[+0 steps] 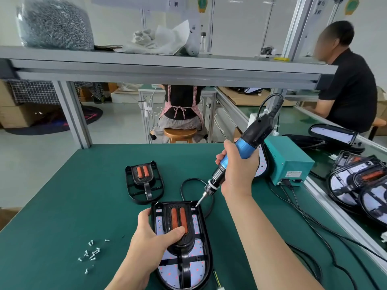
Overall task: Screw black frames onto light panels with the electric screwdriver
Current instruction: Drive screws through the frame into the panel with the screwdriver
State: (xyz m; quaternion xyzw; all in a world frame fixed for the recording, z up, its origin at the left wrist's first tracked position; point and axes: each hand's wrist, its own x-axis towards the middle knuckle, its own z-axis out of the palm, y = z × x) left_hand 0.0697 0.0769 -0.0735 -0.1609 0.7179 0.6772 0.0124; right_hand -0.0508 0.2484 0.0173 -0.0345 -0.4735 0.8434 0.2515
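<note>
Mid-fastening, I clamp the black frame [185, 266] onto the light panel [196, 273] with my left hand [146, 241] while my right hand [236, 174] grips the electric screwdriver [248, 142], bit at that panel's far right corner; next, I judge, straighten it and press down.

2 blk frames [144, 182] on mat [62, 195], ~10 screws [92, 257], 1 screwdriver [245, 147]

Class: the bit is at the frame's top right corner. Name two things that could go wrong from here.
The electric screwdriver leans steeply, so its bit may slip or drive crooked. Only the left hand holds the black frame down; it might shift on the light panel.
</note>
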